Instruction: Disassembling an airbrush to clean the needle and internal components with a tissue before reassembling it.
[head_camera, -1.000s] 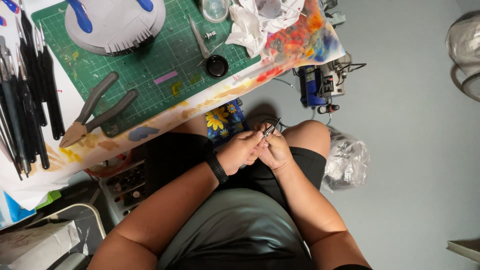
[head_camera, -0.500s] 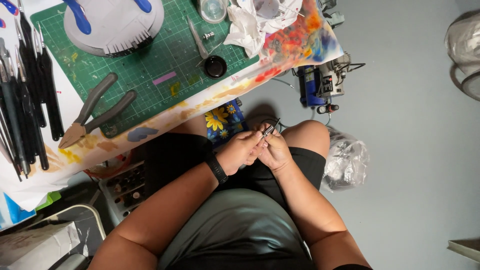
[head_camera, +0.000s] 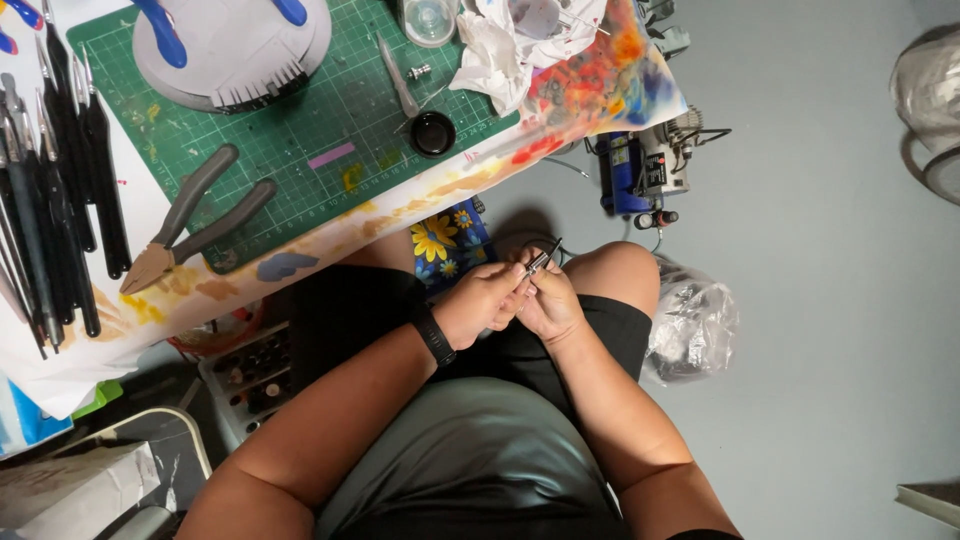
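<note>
Pinching a small dark metal tool (head_camera: 541, 261) between left hand (head_camera: 483, 302) and right hand (head_camera: 550, 305), fingers closed together over the lap, just below the paint-stained table edge (head_camera: 330, 240), pliers (head_camera: 190, 225) lying well apart.

even, bright indoor light, soft shadows under the table (head_camera: 330, 235); sharp focus, slight edge distortion.

Small tool (head_camera: 541, 262): shiny metal. Cutting mat (head_camera: 300, 140): matt green. Tissue (head_camera: 500, 55): crumpled paper.
</note>
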